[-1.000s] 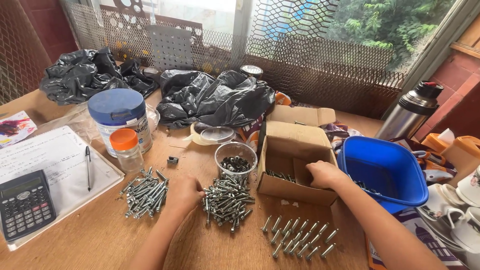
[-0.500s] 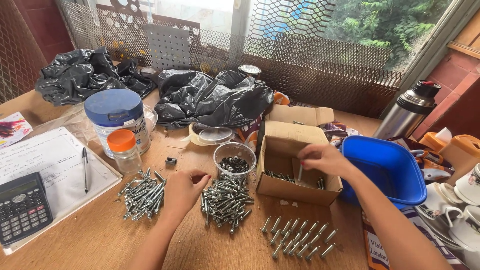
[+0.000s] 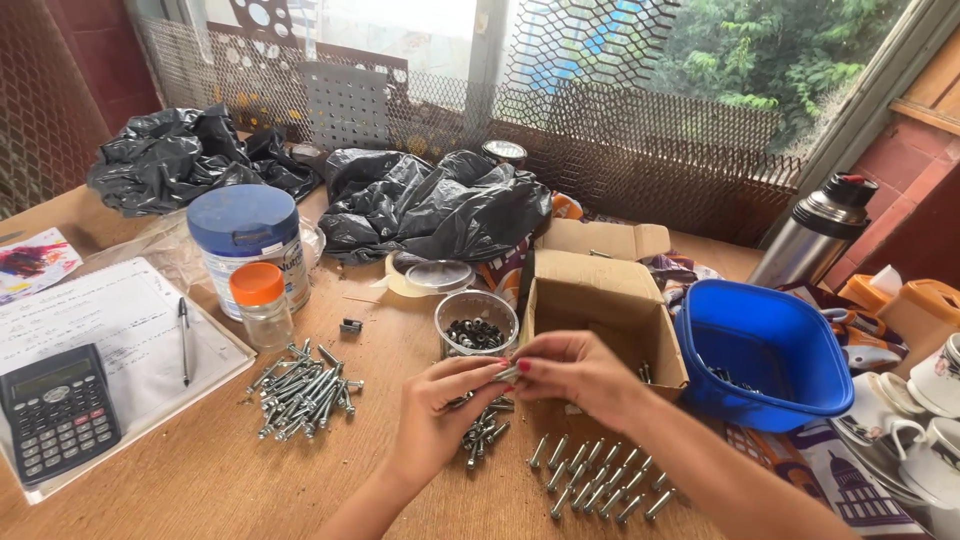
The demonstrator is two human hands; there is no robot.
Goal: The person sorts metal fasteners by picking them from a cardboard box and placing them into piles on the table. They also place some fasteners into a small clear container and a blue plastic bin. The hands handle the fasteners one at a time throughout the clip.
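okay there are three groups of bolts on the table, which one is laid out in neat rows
The group of bolts at the front right, below the cardboard box. The pile beside the orange-lidded jar and the pile under the hands are jumbled heaps.

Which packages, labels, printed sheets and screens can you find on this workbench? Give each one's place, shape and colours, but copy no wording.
Cardboard box: centre, brown, flaps open, behind both hands.
Tub: left of centre, round, white label, blue lid.
Small jar: before the tub, clear, orange cap.
Calculator: far left, black, grey screen, on a written sheet.
Colour leaflet: left edge, purple and red print.
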